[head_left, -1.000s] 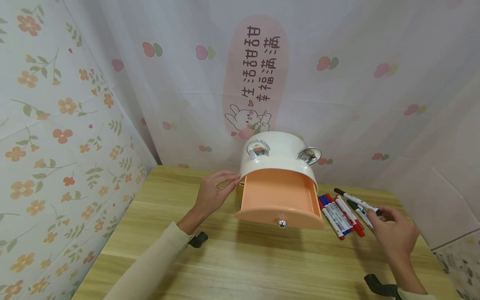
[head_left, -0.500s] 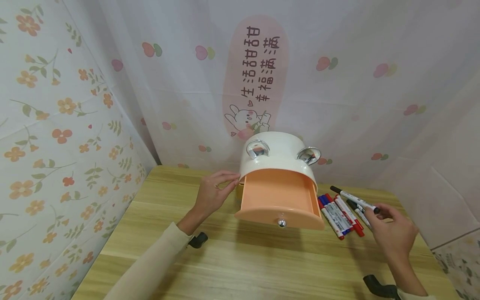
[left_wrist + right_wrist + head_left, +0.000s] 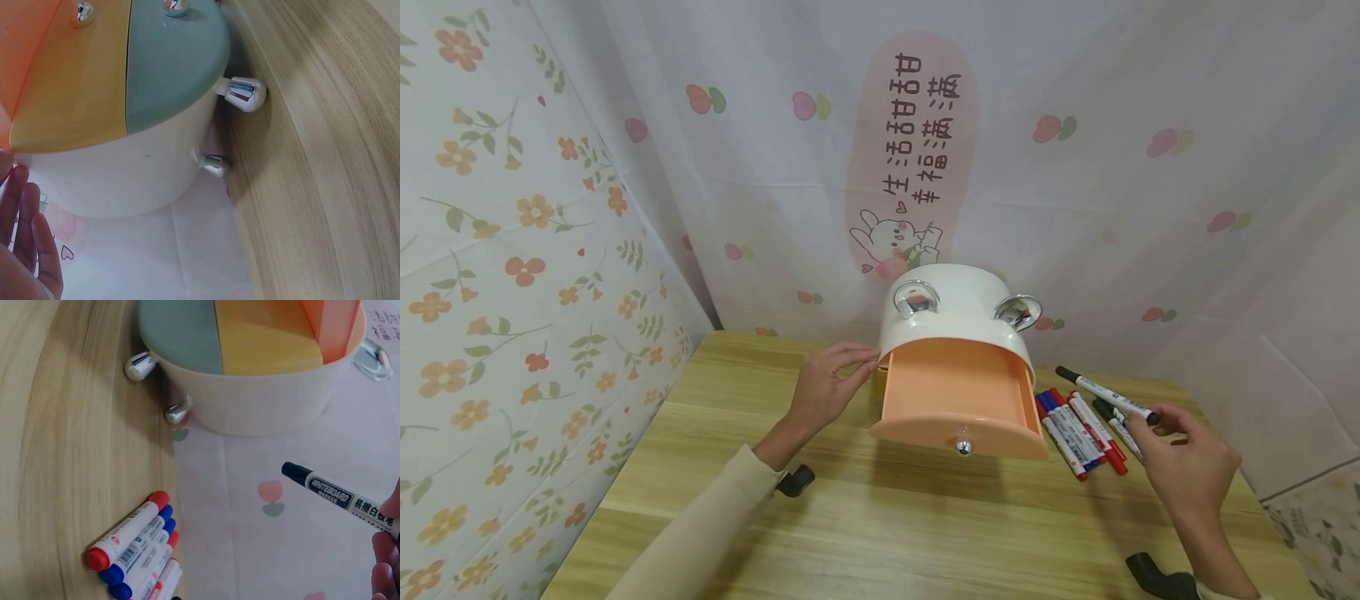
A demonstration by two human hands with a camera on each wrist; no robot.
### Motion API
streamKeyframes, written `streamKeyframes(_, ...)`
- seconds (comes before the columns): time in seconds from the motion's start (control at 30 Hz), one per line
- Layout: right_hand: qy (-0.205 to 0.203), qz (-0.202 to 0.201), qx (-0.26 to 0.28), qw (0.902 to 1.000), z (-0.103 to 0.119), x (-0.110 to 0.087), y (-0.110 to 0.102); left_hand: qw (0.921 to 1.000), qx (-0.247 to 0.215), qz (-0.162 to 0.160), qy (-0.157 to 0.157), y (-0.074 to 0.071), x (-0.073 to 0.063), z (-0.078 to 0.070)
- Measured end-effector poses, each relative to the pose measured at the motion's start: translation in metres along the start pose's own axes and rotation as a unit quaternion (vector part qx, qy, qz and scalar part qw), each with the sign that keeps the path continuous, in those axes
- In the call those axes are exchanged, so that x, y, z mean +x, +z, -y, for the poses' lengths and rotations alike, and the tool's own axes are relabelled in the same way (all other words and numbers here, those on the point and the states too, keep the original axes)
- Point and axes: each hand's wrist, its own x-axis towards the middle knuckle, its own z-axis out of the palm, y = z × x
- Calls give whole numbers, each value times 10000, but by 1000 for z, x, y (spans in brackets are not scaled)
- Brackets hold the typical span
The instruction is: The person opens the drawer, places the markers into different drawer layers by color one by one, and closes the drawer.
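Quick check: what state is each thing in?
Orange drawer: pulled open, no contents visible
Yellow drawer: shut
Green drawer: shut
White cabinet: standing upright
Held marker: black cap on
Red and blue markers: lying on the table
Left hand: touching the cabinet's edge
Right hand: pinching the held marker

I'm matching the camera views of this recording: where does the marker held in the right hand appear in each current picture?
Head: the marker is right of the open orange drawer, its near end in the right hand.
Left wrist: not in this picture.
Right wrist: the marker is in the right half, slanting down from its black end to the right hand.
Shared landmark: the white drawer box, in all three.
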Motion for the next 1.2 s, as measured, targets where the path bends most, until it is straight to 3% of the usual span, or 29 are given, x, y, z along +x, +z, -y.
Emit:
streamKeyframes(0.8,-460,-30,490,9977,29,2,-11,9999,95,59,-79,-1,0,0)
streamKeyframes(1.2,-466,-93,294,9984,47,0,-13,9999,48,59,-104,0,0,2)
